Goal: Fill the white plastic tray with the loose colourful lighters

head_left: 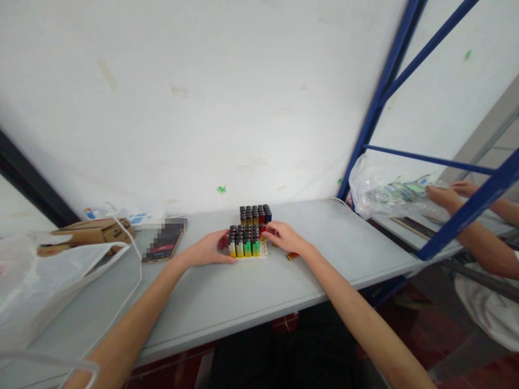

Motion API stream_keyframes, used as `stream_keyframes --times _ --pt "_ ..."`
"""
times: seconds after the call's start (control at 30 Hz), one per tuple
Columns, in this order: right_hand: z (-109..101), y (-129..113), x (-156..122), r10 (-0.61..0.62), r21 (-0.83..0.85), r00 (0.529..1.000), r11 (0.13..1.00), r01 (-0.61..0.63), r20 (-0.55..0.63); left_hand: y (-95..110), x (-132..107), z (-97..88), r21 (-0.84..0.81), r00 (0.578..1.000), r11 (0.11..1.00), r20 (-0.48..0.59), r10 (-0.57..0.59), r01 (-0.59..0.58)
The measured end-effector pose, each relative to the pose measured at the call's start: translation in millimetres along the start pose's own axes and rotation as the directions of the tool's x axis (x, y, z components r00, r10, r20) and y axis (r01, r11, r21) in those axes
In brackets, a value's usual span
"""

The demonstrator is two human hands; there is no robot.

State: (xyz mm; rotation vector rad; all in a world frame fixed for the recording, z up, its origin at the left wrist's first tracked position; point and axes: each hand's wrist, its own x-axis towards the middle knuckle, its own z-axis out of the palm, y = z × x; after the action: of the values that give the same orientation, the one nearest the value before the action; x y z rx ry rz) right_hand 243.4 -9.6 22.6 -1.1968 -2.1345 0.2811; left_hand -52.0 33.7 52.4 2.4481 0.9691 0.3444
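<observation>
A white holder (263, 250) with round slots stands on the grey table, packed with upright lighters (244, 246) with black tops and yellow, white and green bodies. Bare slots show along its right side. My left hand (211, 248) is closed around the left side of the holder, thumb at the front corner. At the right side, my right hand (281, 236) pinches a lighter over the slots, mostly hidden by the fingers. Gold lighters (292, 256) lie on the table beneath and beside this hand. Something red shows behind my left fingers.
Behind the holder stands a second block of upright lighters (255, 214). To the left are a phone (166, 243), a cardboard box (97, 231), a white cable and a white plastic bag (44, 286). Past the blue frame (375, 108), another person's hands (446, 194) handle a clear bag (389, 194).
</observation>
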Motion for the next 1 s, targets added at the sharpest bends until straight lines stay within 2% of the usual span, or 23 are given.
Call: stream_keyframes --times 0.23,0.5,0.63,0.73,0.87,1.0 --pt "-14.5 25.7 -12.2 0.056 -0.175 0.997 0.983 -0.047 0.047 -4.2 0.8 1.3 0.026 1.000 1.000 0.000 -0.014 0.014" --pt "-27.1 52.3 -27.7 0.148 -0.202 0.985 0.971 -0.127 0.093 -2.1 0.2 0.9 0.004 1.000 1.000 -0.003 -0.005 0.005" --pt "-28.0 58.0 -29.8 0.179 -0.189 0.983 0.968 -0.167 0.046 -3.5 0.7 1.5 0.027 1.000 1.000 0.005 -0.015 0.015" --pt "-27.8 54.4 -28.4 0.211 -0.083 0.977 0.974 -0.211 -0.009 -4.6 1.1 1.8 0.007 1.000 1.000 0.006 -0.002 0.002" --pt "-25.2 45.7 -22.9 0.205 0.152 0.972 0.971 -0.187 -0.117 -3.4 0.9 1.4 0.019 1.000 1.000 0.002 -0.009 0.009" --pt "-21.3 41.9 -15.6 0.295 0.384 0.920 0.905 -0.182 -0.260 -2.5 0.6 1.4 0.002 1.000 1.000 -0.002 -0.009 0.009"
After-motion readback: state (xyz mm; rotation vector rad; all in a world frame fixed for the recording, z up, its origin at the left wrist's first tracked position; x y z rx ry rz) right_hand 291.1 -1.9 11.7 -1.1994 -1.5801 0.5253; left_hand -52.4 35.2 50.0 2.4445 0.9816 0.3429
